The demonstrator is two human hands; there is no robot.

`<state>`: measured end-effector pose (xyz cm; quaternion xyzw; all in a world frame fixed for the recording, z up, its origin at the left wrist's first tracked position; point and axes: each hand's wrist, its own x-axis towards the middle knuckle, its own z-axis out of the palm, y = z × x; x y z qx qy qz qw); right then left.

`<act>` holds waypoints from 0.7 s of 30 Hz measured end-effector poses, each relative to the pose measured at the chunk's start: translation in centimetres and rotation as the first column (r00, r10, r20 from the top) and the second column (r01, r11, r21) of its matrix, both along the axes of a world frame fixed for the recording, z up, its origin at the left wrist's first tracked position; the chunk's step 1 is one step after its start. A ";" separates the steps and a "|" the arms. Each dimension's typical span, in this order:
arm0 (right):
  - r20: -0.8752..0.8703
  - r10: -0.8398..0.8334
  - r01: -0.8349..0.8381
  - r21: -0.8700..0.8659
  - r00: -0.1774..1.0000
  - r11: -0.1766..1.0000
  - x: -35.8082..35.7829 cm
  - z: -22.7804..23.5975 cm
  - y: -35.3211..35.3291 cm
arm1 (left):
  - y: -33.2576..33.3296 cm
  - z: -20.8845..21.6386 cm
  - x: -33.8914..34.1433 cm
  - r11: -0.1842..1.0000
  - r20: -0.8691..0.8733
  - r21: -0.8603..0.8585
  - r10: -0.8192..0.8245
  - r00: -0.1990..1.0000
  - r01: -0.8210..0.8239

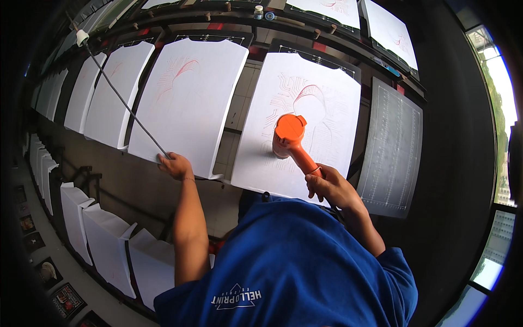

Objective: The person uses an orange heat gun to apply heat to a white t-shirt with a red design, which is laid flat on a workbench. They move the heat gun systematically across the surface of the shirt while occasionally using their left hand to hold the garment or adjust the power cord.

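My right hand [329,188] is closed around the handle of an orange hair dryer [291,129]. Its nozzle points down at a white fabric panel [256,147] laid over a dark board, and covers part of the print there. That print shows fine grey circuit-like lines and a red curved patch near the top. Over to the left, my left hand [177,165] closes its fingers on a grey cable [129,106]. The cable runs up to a white fitting [81,37] at the upper left. Beside that hand lies another white panel [188,103] with faint red lines.
More white panels [117,92] on boards continue leftward, with another row [109,240] behind at lower left. A bare grey board [392,147] with ruled marks stands right. A small jar [258,12] sits on the far rail. Windows [501,120] line the right side.
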<state>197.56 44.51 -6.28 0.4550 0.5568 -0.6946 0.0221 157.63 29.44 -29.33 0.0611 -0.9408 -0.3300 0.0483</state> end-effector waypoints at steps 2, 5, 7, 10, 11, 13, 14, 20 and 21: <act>0.032 -0.026 0.025 0.038 0.999 0.999 0.1 0.3 0.2 | 0.1 -0.1 0.2 1.000 -0.036 -0.029 -0.009 0.999 0.008; -0.006 -0.039 0.039 -0.005 0.999 0.999 1.5 0.0 -0.1 | 0.5 0.5 0.4 1.000 0.001 -0.008 -0.003 1.000 0.003; -0.006 -0.023 0.022 -0.084 1.000 0.996 2.7 0.8 0.0 | 0.3 -0.8 -0.2 0.999 -0.063 -0.041 -0.017 0.998 0.015; -0.049 -0.007 0.001 -0.109 0.999 0.994 4.1 1.2 0.1 | 0.1 -2.3 -0.7 1.000 -0.103 -0.026 -0.012 0.995 0.010; -0.060 -0.010 0.005 -0.083 0.998 0.997 4.1 1.8 0.3 | -0.1 -2.6 -0.9 0.999 -0.116 -0.030 -0.023 0.993 0.019; -0.061 0.025 -0.026 -0.011 0.998 1.000 3.4 1.7 1.3 | -1.2 -3.1 -1.2 0.999 -0.131 -0.040 -0.033 0.991 0.028; -0.095 0.046 -0.046 0.008 0.994 0.999 2.7 0.9 2.2 | -2.4 -3.5 -1.4 0.999 -0.133 -0.044 -0.028 0.991 0.023; -0.278 -0.209 0.238 0.076 0.938 0.968 -1.0 -2.3 6.9 | -1.2 -1.7 -1.0 0.997 -0.015 -0.018 -0.082 0.997 0.081; -0.297 -0.235 0.277 0.106 0.925 0.955 -1.4 -2.9 7.3 | -0.8 -2.2 -1.1 0.992 -0.002 -0.010 -0.127 0.992 0.126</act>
